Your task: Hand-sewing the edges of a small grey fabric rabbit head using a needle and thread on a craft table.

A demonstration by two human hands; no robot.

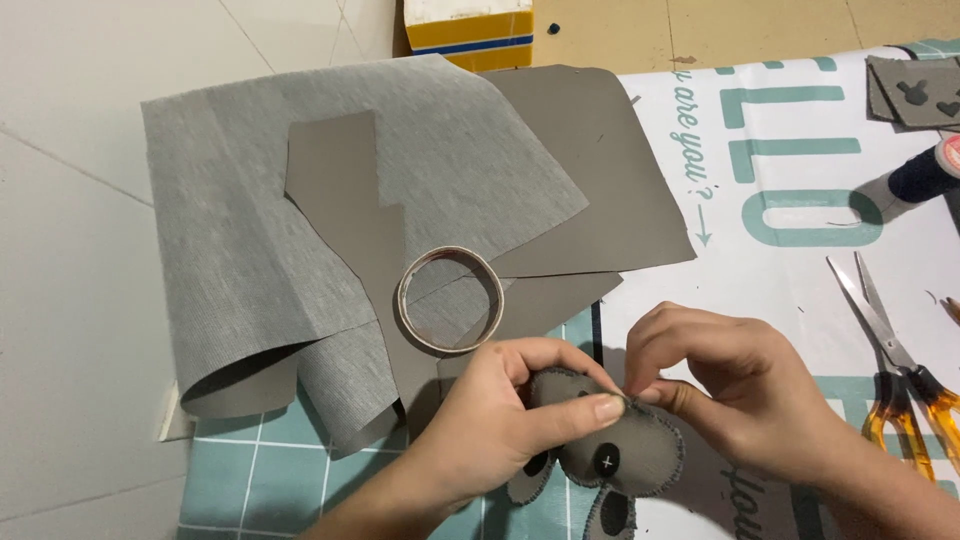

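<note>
A small grey stitched soft-toy piece (630, 440) with dark edge stitching and a black button is held over the mat. My left hand (510, 420) grips its left side, thumb lying across the top. My right hand (740, 385) pinches its upper edge with fingertips right next to my left thumb. More grey stitched parts (610, 510) hang below the piece at the bottom edge.
A tape ring (450, 300) lies on grey fabric sheets (330, 220) to the upper left. Orange-handled scissors (895, 360) rest at the right. Cut grey pieces (915, 90) sit top right. A printed white-and-teal mat (790, 160) covers the surface; a yellow box (470, 30) stands behind.
</note>
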